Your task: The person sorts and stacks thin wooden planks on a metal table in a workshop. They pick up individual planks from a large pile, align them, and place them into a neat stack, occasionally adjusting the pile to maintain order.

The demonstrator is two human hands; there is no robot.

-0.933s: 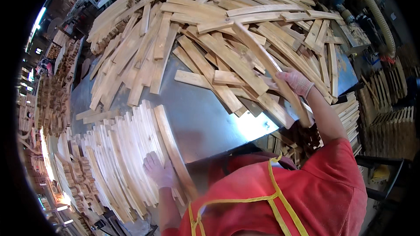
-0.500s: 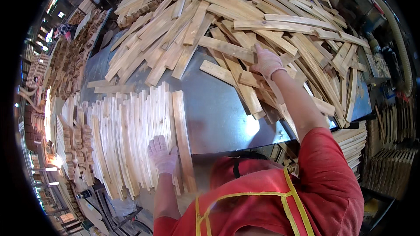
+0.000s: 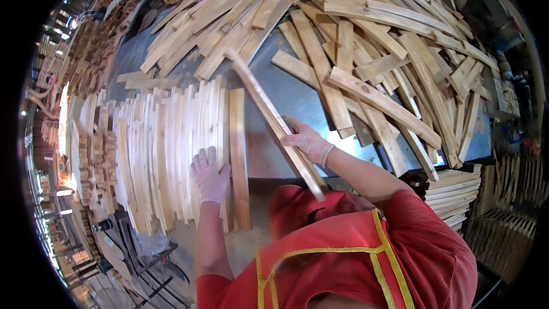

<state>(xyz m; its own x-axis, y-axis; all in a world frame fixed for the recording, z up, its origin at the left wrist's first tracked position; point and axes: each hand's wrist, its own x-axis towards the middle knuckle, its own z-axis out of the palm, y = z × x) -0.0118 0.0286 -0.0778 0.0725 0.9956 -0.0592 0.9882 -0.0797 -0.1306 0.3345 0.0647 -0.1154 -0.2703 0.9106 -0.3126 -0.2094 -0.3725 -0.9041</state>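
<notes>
My right hand [image 3: 309, 141], in a pale glove, is closed around a long wooden board [image 3: 258, 96]. This board is turned on edge and slants over the metal table [image 3: 264, 151], its far end pointing left; motion blurs it a little. My gloved left hand [image 3: 209, 176] lies flat, fingers spread, on a row of pale boards [image 3: 171, 143] lined up side by side. Just right of that hand, a browner board [image 3: 239, 160] stands at the row's right end with a narrow gap beside it.
A jumbled pile of boards [image 3: 366, 88] covers the far and right parts of the table. Two short pieces [image 3: 151, 83] lie beyond the row. Stacked boards [image 3: 454, 194] stand below the table's right edge, and more stacks [image 3: 94, 57] line the left.
My right hand has come from the pile toward me and leftward, now holding a board. My left hand has stayed on the row. The whole view has shifted slightly.
</notes>
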